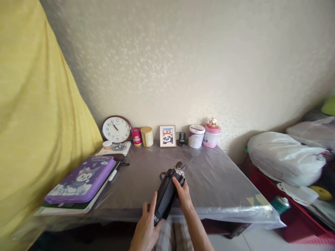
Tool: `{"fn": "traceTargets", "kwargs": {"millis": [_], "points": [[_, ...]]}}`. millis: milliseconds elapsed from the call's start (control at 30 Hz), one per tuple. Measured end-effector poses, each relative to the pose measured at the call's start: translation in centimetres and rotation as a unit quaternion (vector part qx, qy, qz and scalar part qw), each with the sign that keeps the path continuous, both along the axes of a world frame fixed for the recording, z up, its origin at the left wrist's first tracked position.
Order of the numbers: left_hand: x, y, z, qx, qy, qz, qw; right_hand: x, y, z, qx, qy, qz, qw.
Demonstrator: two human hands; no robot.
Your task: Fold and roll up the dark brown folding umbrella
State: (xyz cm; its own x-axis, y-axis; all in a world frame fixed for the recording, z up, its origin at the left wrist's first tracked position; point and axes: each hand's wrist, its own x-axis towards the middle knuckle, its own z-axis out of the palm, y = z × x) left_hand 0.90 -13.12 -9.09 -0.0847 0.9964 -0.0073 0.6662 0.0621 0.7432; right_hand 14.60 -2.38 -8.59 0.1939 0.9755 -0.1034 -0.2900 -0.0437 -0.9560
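A small black bag (pixel 167 195) with ribbon handles and a patterned bow at its top lies tilted over the near edge of the table (pixel 214 184). My left hand (pixel 146 226) grips its lower end from the left, thumb up along the side. My right hand (pixel 183 195) is closed on its upper right side, just below the bow.
A purple cartoon case (pixel 81 179) on books lies at the left. A wall clock (pixel 116 129), tins (pixel 146 136), a framed picture (pixel 168 136) and two tubs (pixel 196 136) line the wall. Yellow curtain (pixel 31 122) at left; white plastic bags (pixel 285 157) over a red surface at right.
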Motion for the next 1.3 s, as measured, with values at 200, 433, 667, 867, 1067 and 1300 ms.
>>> {"fn": "traceTargets", "kwargs": {"millis": [200,433,667,867,1067,1300], "points": [[0.2,0.7,0.8,0.022,-0.162,-0.008,0.987,0.4,-0.2,0.4,0.008,-0.013,0.021,1.0],[-1.1,0.6,2.3,-0.125,-0.529,-0.003,0.84,1.7,-0.6,1.7,0.013,0.018,0.088,0.996],[-4.4,1.7,3.8,-0.209,-0.748,-0.045,0.628,4.0,0.2,-0.2,0.018,0.034,-0.005,0.999],[-4.8,2.7,5.1,-0.213,-0.754,-0.041,0.62,4.5,0.4,-2.3,0.035,-0.001,0.041,0.999],[-4.4,3.5,5.1,-0.259,-0.746,-0.039,0.612,4.8,0.3,-2.0,0.029,0.022,0.073,0.997],[-4.8,3.9,3.4,-0.327,-0.616,-0.025,0.716,5.1,0.3,-2.4,0.034,0.036,0.09,0.995]]}}
